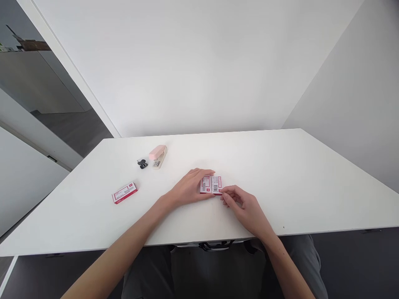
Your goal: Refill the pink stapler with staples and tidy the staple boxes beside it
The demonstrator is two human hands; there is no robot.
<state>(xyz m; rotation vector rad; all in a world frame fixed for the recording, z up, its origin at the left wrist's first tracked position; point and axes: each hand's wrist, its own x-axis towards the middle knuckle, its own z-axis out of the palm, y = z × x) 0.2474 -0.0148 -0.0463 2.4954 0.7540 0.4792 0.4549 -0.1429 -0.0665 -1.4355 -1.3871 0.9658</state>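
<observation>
A small red and white staple box (212, 184) lies on the white table (280, 174) just ahead of me. My left hand (190, 187) wraps its fingers round the box's left end and holds it down. My right hand (241, 203) pinches the box's right lower corner with curled fingertips. A second, identical staple box (124, 192) lies flat to the left, apart from both hands.
A pink stapler (158, 155) rests further back on the left, with a small black clip-like object (142, 163) beside it. White walls close in behind and to the right. The near table edge runs just above my lap.
</observation>
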